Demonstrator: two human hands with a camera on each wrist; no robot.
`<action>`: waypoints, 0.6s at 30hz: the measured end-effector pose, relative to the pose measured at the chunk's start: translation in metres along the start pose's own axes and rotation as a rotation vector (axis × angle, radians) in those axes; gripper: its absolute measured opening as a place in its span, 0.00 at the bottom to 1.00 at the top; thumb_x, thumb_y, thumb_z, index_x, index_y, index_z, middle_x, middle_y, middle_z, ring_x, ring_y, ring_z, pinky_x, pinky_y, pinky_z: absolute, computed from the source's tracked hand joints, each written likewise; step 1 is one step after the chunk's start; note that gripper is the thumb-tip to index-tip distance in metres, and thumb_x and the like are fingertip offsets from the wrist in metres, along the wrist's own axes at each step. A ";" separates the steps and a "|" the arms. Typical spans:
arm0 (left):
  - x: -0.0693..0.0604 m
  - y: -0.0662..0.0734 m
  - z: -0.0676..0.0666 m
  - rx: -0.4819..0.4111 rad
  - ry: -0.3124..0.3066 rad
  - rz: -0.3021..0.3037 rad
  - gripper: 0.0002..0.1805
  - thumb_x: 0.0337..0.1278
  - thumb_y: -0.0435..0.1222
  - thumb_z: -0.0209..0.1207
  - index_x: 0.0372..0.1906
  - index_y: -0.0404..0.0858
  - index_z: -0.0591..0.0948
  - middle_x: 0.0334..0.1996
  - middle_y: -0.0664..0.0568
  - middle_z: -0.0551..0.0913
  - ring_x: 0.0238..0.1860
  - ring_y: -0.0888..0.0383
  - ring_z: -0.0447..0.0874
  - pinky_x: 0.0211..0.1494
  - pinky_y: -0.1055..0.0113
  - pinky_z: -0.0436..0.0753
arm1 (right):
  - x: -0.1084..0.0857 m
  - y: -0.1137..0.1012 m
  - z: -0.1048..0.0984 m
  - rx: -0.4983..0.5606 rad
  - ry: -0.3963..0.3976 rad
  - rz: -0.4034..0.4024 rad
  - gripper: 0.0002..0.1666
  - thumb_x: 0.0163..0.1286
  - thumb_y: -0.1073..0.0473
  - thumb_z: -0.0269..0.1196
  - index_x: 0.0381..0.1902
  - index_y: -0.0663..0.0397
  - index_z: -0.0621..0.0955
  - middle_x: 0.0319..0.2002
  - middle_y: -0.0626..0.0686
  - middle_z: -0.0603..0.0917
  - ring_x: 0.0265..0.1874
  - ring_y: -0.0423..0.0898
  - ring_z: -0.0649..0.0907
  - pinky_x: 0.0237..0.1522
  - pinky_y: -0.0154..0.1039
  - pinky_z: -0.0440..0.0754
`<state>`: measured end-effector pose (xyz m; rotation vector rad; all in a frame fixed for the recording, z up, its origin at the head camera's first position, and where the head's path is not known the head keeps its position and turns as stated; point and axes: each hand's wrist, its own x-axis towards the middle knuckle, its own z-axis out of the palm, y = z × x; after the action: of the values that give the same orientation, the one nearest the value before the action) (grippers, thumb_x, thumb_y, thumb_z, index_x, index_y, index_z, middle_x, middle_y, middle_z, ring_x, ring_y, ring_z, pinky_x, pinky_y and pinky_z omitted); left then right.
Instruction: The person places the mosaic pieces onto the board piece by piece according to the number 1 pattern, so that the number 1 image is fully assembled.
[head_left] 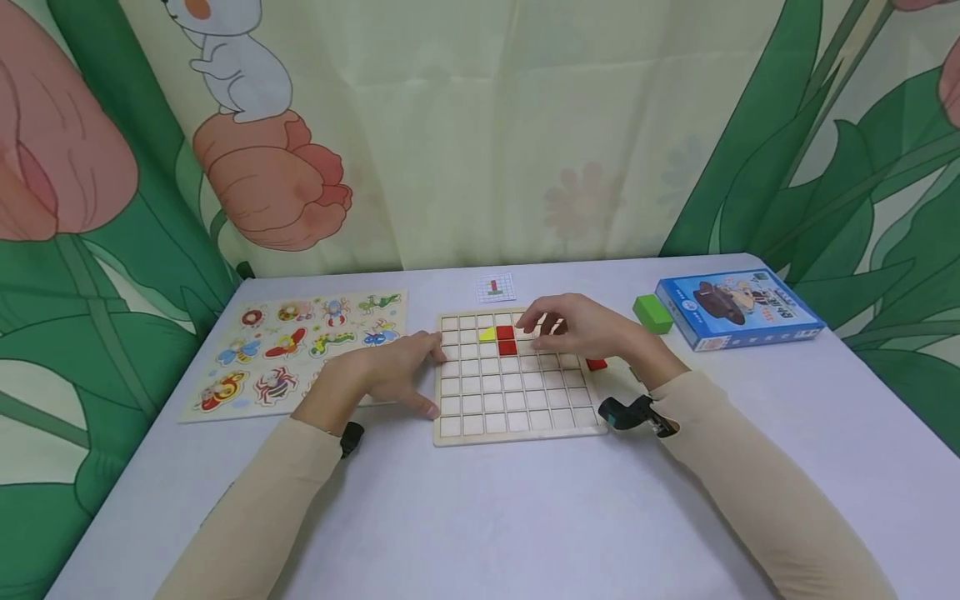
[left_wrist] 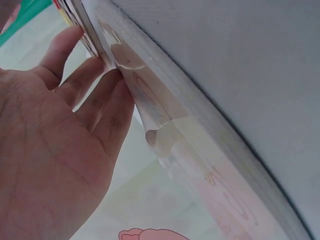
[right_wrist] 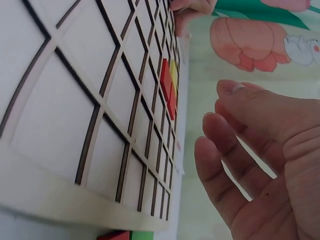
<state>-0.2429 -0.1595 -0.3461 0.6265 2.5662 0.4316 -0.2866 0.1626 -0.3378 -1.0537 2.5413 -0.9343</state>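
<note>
A wooden grid board (head_left: pixel 472 403) lies flat on the table. Two red squares (head_left: pixel 507 347) sit in adjoining cells near its far side, with a yellow piece (head_left: pixel 487 335) beside the farther one. My left hand (head_left: pixel 393 367) rests at the board's left edge, fingers extended against it. Above the upper right cells hovers my right hand (head_left: pixel 577 325), its fingers loosely bent. In the right wrist view the thumb and index fingertips (right_wrist: pixel 230 86) come close together, and I see nothing between them. Partly hidden under the right wrist, a red piece (head_left: pixel 596 364) lies by the board's right edge.
Behind the board lies a small card (head_left: pixel 496 288) printed with a grid pattern. An insect picture board (head_left: pixel 251 392) occupies the left side, partly behind my left hand. Toward the back right are a green block (head_left: pixel 652 314) and a blue box (head_left: pixel 738 308).
</note>
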 end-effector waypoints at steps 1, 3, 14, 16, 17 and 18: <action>0.000 -0.001 0.001 0.001 0.002 -0.002 0.41 0.44 0.51 0.80 0.61 0.45 0.71 0.66 0.50 0.70 0.69 0.53 0.67 0.76 0.53 0.66 | -0.002 0.000 -0.001 0.001 0.004 -0.001 0.18 0.70 0.63 0.69 0.57 0.54 0.83 0.50 0.53 0.85 0.46 0.48 0.84 0.54 0.49 0.84; -0.001 -0.002 0.001 0.006 0.005 -0.004 0.41 0.44 0.51 0.80 0.61 0.45 0.71 0.66 0.50 0.70 0.69 0.53 0.67 0.75 0.53 0.66 | -0.004 0.000 -0.001 0.006 0.011 -0.001 0.18 0.70 0.63 0.69 0.57 0.54 0.83 0.50 0.53 0.85 0.47 0.49 0.84 0.55 0.50 0.84; -0.002 -0.004 -0.002 -0.013 0.007 -0.002 0.41 0.43 0.51 0.80 0.61 0.45 0.71 0.69 0.49 0.69 0.71 0.51 0.66 0.76 0.51 0.65 | -0.023 0.004 -0.004 -0.008 0.049 0.006 0.19 0.69 0.62 0.70 0.56 0.55 0.83 0.51 0.57 0.86 0.46 0.49 0.84 0.51 0.49 0.85; -0.001 -0.003 -0.002 -0.012 0.008 0.004 0.41 0.43 0.51 0.80 0.61 0.45 0.71 0.66 0.50 0.70 0.69 0.52 0.67 0.75 0.52 0.65 | -0.029 0.007 -0.005 -0.007 0.057 0.017 0.19 0.69 0.63 0.70 0.57 0.54 0.83 0.51 0.57 0.86 0.46 0.48 0.84 0.51 0.49 0.85; -0.001 -0.002 -0.001 -0.008 0.007 0.011 0.41 0.43 0.51 0.80 0.60 0.44 0.71 0.65 0.50 0.70 0.68 0.52 0.67 0.75 0.52 0.66 | -0.033 0.009 -0.006 -0.007 0.061 0.021 0.19 0.69 0.62 0.70 0.57 0.55 0.83 0.51 0.57 0.86 0.46 0.48 0.84 0.50 0.49 0.85; 0.000 -0.001 -0.001 -0.003 0.006 0.017 0.41 0.44 0.51 0.80 0.61 0.44 0.71 0.65 0.50 0.71 0.68 0.53 0.67 0.75 0.52 0.66 | -0.036 0.011 -0.007 -0.008 0.066 0.029 0.19 0.68 0.62 0.71 0.57 0.54 0.84 0.51 0.56 0.86 0.46 0.48 0.84 0.50 0.49 0.85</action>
<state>-0.2434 -0.1610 -0.3457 0.6474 2.5669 0.4429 -0.2694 0.1968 -0.3405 -1.0010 2.6090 -0.9671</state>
